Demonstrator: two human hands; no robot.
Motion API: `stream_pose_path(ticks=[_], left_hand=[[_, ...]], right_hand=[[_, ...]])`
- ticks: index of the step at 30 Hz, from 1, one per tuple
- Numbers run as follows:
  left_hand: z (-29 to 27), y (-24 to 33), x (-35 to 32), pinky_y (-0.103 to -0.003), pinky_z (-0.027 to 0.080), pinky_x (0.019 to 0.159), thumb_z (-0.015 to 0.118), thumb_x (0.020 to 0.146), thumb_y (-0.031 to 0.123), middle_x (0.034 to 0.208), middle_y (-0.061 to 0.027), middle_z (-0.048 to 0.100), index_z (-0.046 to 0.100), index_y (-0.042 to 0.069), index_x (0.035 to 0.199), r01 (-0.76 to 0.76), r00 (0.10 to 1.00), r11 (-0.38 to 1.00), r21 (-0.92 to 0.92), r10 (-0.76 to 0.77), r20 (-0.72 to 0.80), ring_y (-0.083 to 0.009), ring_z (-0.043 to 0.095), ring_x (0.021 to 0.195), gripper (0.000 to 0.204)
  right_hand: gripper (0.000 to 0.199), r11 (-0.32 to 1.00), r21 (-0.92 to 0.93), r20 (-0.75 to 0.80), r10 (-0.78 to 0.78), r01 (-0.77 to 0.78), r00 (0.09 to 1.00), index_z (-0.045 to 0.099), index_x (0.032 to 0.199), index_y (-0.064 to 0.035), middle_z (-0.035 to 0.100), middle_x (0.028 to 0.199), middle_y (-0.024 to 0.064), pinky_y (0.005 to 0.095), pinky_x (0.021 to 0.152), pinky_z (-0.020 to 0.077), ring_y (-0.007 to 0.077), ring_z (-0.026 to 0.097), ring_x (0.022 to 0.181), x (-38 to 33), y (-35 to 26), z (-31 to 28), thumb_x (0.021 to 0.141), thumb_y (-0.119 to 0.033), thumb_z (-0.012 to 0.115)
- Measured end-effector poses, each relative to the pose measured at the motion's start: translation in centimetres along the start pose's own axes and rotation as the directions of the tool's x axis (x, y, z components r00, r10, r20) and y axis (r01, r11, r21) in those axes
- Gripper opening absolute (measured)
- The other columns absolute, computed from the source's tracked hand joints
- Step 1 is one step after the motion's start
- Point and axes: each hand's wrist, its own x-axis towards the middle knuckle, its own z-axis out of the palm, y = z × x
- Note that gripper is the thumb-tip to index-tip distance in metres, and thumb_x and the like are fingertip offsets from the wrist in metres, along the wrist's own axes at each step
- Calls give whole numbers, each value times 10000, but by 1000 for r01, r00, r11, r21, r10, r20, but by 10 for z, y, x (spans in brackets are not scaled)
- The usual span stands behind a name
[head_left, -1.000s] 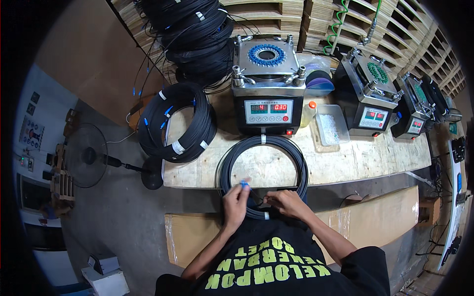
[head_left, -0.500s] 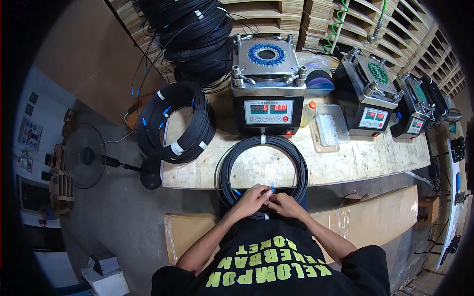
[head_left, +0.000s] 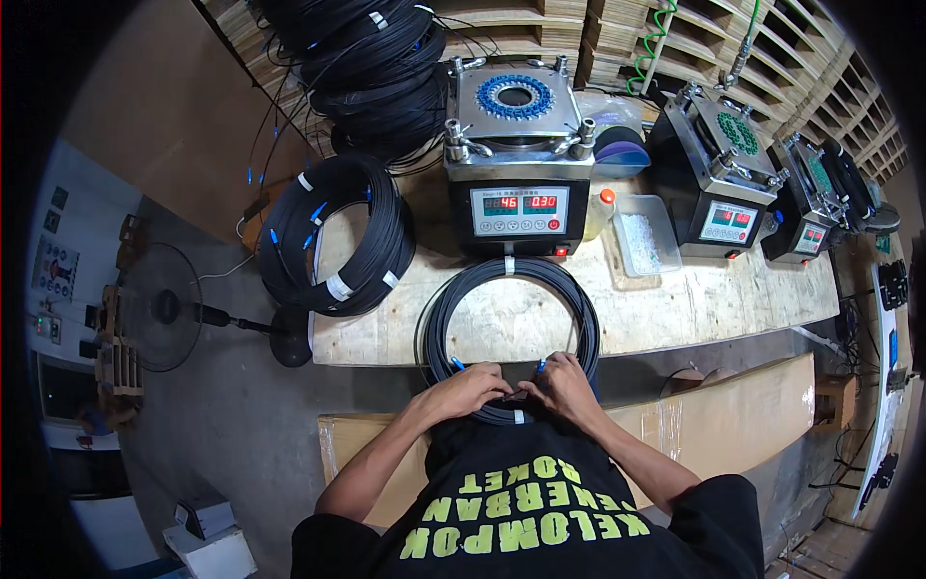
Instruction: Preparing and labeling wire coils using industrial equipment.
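Note:
A coil of thin black cable (head_left: 511, 318) lies flat on the wooden bench (head_left: 694, 309), its near side hanging over the front edge. My left hand (head_left: 470, 389) and my right hand (head_left: 559, 383) meet at that near side, fingers pinched on the cable. Small blue connector ends (head_left: 457, 364) stick out beside each hand. A white band (head_left: 509, 264) wraps the coil's far side.
A black machine with red digit displays (head_left: 519, 210) stands behind the coil. Two similar machines (head_left: 716, 198) sit to the right. A second banded coil (head_left: 338, 236) hangs off the bench's left end; more coils (head_left: 367, 68) are piled behind. A clear tray (head_left: 644, 241) and a floor fan (head_left: 164, 309).
My hands have drawn together on the coil's near side. A blue connector that was held up between the fingers now lies lower beside my right hand.

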Motion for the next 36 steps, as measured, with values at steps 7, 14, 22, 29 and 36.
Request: stream_pose_path(ticks=[7,14,22,29,36], left_hand=[[5,12,-11,-388,470,903,623,852,14,1058,-123,651,704,13,1160,-82,992,976,201,61,112,-298,615,996,318],[3,19,-33,-381,430,965,639,797,11,1151,-114,662,623,-5,1293,-121,985,955,272,81,153,-267,594,1084,496],[4,14,-39,-357,415,967,736,740,103,1068,-74,649,578,15,1303,-223,973,852,473,168,156,-221,586,1054,592],[10,16,-43,-364,416,969,757,727,130,1052,-81,631,580,27,1299,-246,969,791,560,217,118,-231,580,1057,608],[39,-11,-46,-344,443,876,779,741,280,968,-25,598,636,75,1220,-198,949,482,853,312,44,-180,586,986,540]], right_hand=[[364,998,-63,50,-15,18,999,674,1018,4,678,816,155,427,987,413,317,620,906,-14,7,22,880,-327,734],[637,985,-18,143,174,-173,974,524,1383,-73,644,702,78,425,999,389,266,651,828,-8,-3,20,858,-344,761],[269,967,-252,195,7,44,981,766,997,-106,665,867,106,403,970,403,278,600,1008,-20,1,16,913,-342,668],[319,955,-59,238,-271,292,933,752,1021,-74,678,1094,101,415,1065,375,267,565,1147,-28,15,-14,913,-360,663],[488,897,-134,508,-304,422,806,605,1315,-62,665,1162,92,484,1166,297,229,568,1190,-36,2,-37,904,-318,673]])
